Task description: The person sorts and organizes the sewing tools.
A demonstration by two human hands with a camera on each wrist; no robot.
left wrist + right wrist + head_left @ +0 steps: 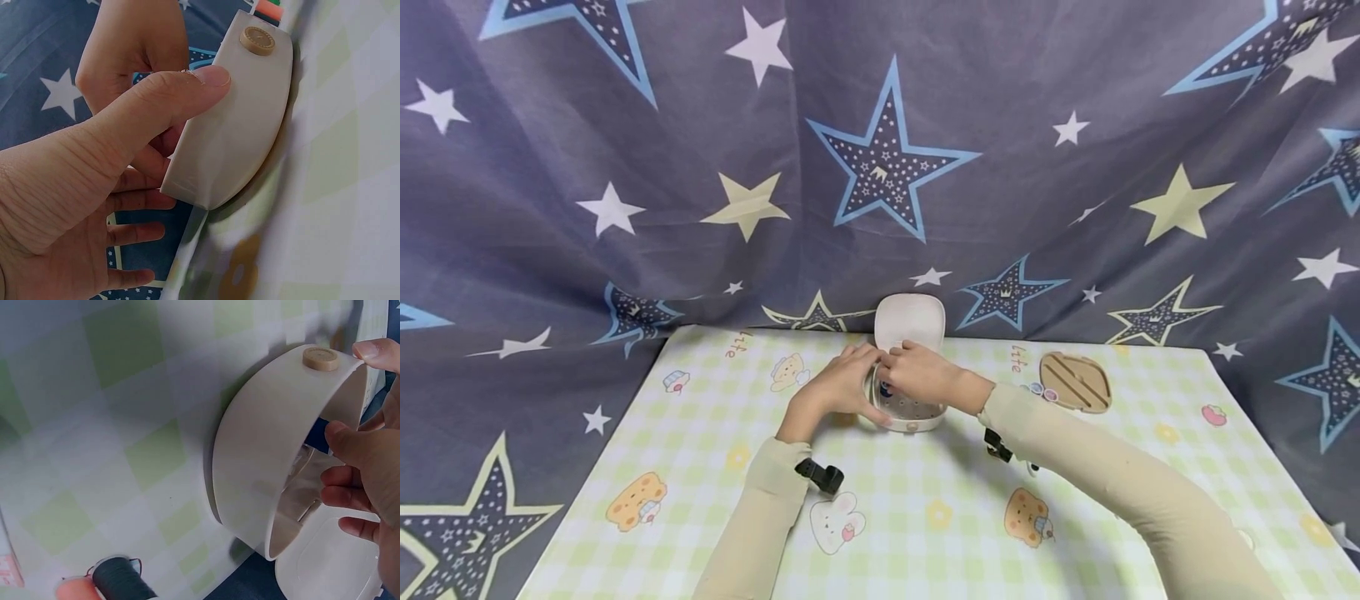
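A cream-white box (917,425) with a round tan button on its front stands near the table's far edge, its white lid (910,321) tipped up behind it. My left hand (844,382) holds the box at its left side, the thumb (209,78) pressed on the outer front wall and the other fingers stretched around the side. Reaching in over the rim, my right hand (919,372) pinches a small dark blue piece (317,434) between thumb and fingers. Most of that piece is hidden by the hand and the box wall. Small metallic items show inside the box.
A tan slotted tray (1075,382) lies to the right of the box. Beside it stand small spools of thread, among them a dark green spool (122,578) and an orange spool (78,589). Behind the checked tablecloth (700,467) hangs a star-patterned curtain (880,150).
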